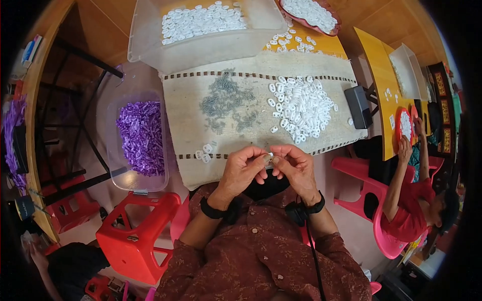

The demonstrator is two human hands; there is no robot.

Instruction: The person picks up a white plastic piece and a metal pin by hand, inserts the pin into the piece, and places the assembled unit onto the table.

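My left hand (243, 169) and my right hand (295, 168) meet at the near edge of a beige cloth (191, 103), fingertips pinched together on one small white plastic piece (270, 156). Beyond them on the cloth lie a heap of white plastic pieces (301, 106) on the right and a scatter of small grey metal springs (226, 100) in the middle. A few finished white pieces (204, 151) sit near the cloth's left front edge.
A clear tub of purple pieces (141, 136) stands to the left, above a red stool (138, 233). A clear bin of white pieces (201, 22) and a pink bowl (311, 12) sit behind. A black box (358, 106) lies right. Another person (416, 195) works at a yellow table (379, 75).
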